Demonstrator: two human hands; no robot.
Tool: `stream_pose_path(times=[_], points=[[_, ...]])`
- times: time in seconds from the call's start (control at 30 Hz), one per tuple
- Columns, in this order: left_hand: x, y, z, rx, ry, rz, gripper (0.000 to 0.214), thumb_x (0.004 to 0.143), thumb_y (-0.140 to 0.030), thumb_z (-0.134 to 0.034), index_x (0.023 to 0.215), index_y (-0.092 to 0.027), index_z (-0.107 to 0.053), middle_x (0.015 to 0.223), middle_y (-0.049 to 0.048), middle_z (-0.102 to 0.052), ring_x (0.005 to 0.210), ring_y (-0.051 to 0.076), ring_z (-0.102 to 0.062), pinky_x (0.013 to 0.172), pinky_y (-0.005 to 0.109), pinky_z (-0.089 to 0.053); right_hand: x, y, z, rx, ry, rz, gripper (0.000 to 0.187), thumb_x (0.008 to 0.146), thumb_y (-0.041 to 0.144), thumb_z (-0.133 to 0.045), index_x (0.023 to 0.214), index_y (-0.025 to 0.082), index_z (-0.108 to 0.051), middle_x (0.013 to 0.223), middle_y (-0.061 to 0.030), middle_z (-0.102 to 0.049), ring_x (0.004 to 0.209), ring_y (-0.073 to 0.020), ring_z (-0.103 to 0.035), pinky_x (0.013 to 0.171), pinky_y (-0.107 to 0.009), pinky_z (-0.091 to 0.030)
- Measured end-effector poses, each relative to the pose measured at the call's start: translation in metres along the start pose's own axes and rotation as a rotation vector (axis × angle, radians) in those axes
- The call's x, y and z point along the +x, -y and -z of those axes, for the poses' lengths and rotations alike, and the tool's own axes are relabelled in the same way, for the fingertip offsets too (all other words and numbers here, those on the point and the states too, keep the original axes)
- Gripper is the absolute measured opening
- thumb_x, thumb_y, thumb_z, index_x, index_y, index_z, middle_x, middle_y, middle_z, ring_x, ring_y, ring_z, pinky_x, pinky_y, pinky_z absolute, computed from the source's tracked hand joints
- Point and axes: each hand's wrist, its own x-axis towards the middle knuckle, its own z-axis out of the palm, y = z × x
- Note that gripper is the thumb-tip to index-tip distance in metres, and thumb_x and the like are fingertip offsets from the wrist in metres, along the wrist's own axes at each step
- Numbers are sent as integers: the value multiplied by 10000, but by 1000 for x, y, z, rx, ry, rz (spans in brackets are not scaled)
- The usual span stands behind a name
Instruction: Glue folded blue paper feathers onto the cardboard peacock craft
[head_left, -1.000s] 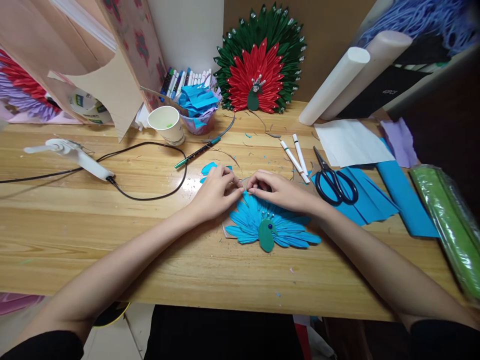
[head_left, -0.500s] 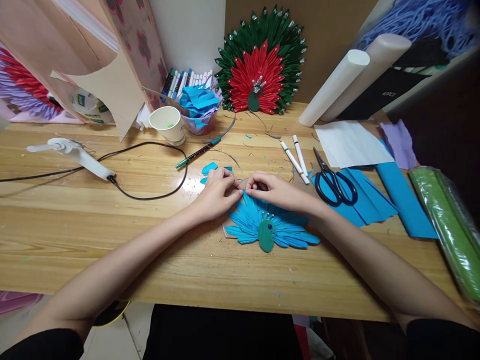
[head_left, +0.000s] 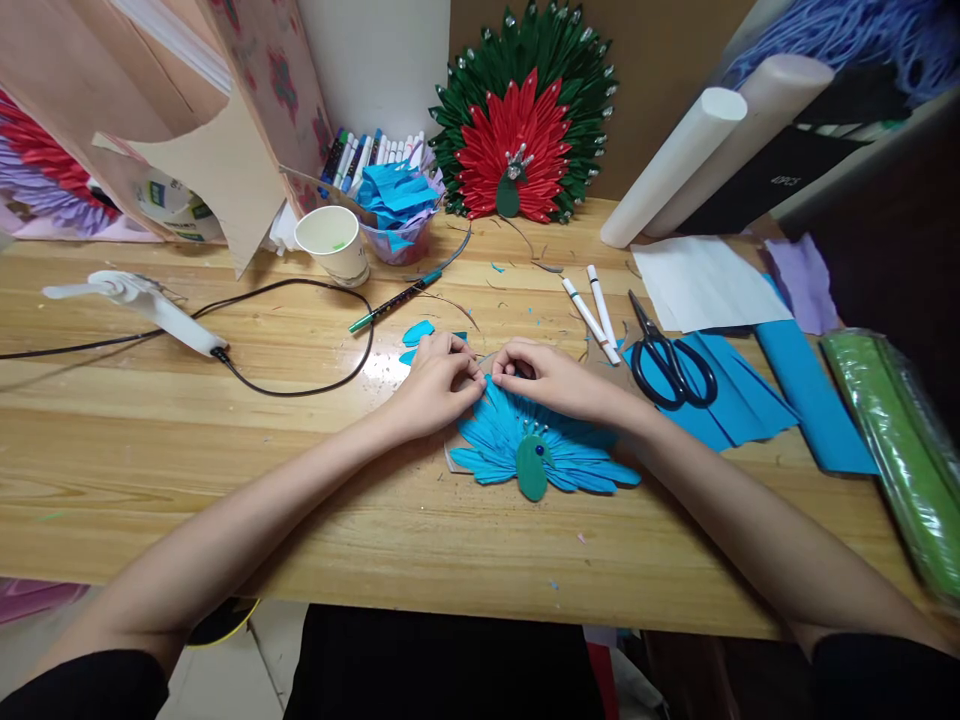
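A blue paper peacock fan [head_left: 541, 452] with a green body lies on a cardboard base at the table's middle. My left hand [head_left: 433, 383] and my right hand [head_left: 551, 379] meet at its top edge, fingers curled and pinching a blue paper petal there. Fingertips of both hands nearly touch. Two loose blue petals [head_left: 417, 333] lie just beyond my left hand.
A glue gun [head_left: 147, 309] with a black cord lies at the left. A paper cup [head_left: 333, 243], a tub of blue petals [head_left: 395, 205], markers, a green pen [head_left: 394, 299], black scissors [head_left: 666, 360], blue paper sheets [head_left: 739, 395], white rolls and a finished red-green peacock [head_left: 523, 125] surround the work.
Both hands stay at the fan's top edge with only small finger shifts. The view has tilted slightly.
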Motion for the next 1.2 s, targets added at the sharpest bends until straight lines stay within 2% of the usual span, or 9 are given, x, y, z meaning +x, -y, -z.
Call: stream_pose_path(times=[0.5, 0.87, 1.03, 1.2], points=[[-3, 1, 0, -17, 16, -35, 168, 802, -301, -569, 746, -165, -650, 1018, 64, -511, 1038, 225, -428, 934, 412, -310, 0, 1, -1, -71, -19, 49, 62, 797, 209, -514, 751, 182, -546, 773, -26, -543, 708, -150, -490, 649, -271, -378], [-3, -4, 2, 13, 11, 27, 164, 767, -272, -586, 665, -162, -653, 1041, 70, -519, 1023, 241, -424, 920, 425, -332, 0, 0, -1, -57, -19, 48, 73, 799, 229, -515, 752, 189, -554, 774, -26, -547, 707, -150, -499, 639, -272, -383], [-5, -6, 2, 70, -23, 17, 178, 760, -288, -586, 654, -163, -657, 1029, 73, -515, 1006, 245, -414, 899, 415, -347, 0, 2, -2, -48, -36, 32, 69, 791, 227, -530, 751, 185, -568, 765, -24, -554, 706, -150, -506, 640, -272, -386], [-7, -5, 4, 101, -69, -24, 149, 766, -299, -582, 726, -164, -630, 1030, 72, -497, 1009, 240, -407, 890, 401, -346, 0, 1, -3, -69, -49, 37, 57, 786, 206, -532, 754, 183, -573, 772, -24, -560, 717, -150, -511, 651, -269, -387]])
